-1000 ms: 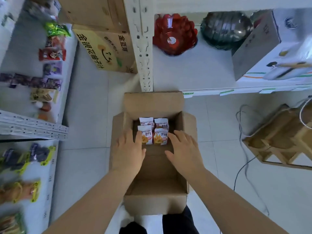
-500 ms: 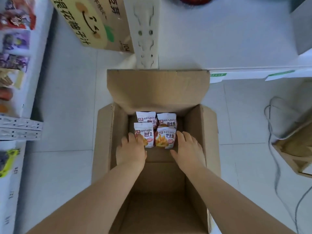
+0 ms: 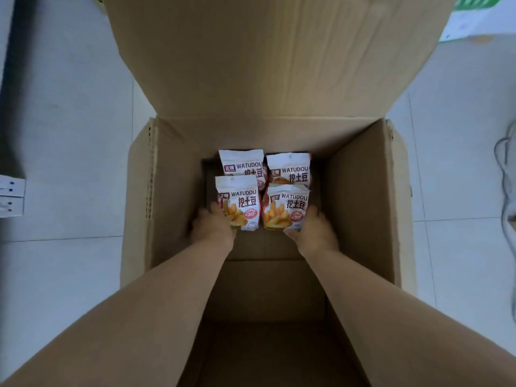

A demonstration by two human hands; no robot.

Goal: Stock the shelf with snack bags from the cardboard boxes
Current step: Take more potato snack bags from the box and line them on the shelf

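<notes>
Leaning at the far end of the cardboard box (image 3: 360,191), on its floor, were four WATUDOU potato-stick bags (image 3: 279,196) in two rows. The front-left bag (image 3: 237,202) and front-right bag (image 3: 286,208) each overlapped the lower half of a back-left bag (image 3: 241,163) and back-right bag (image 3: 289,169).

Left hand (image 3: 213,229): down inside the box, fingers against the outer left edge of the front-left bag, tips lost beside it. Whether they had closed on the pack, I could not tell.

Right hand (image 3: 315,231): mirrored on the front-right bag, thumb under its lower corner, fingers up its right edge. The grip was likewise not plain, the hand being smeared.

Step in hand, as I judged it: taking up the front pair. Done well, each hand would catch its bag by the sealed edge rather than crush the puffed middle. It would then lift straight up, so the back pair did not topple.

Surroundings: far flap (image 3: 265,57) raised, pale tiled floor (image 3: 69,135), a cable (image 3: 501,174) at the right edge, white tags (image 3: 11,196) at the left.

Not made out: anything beneath the bags, the shelf to be stocked, the box's near end past the forearms, the packs' small print.
</notes>
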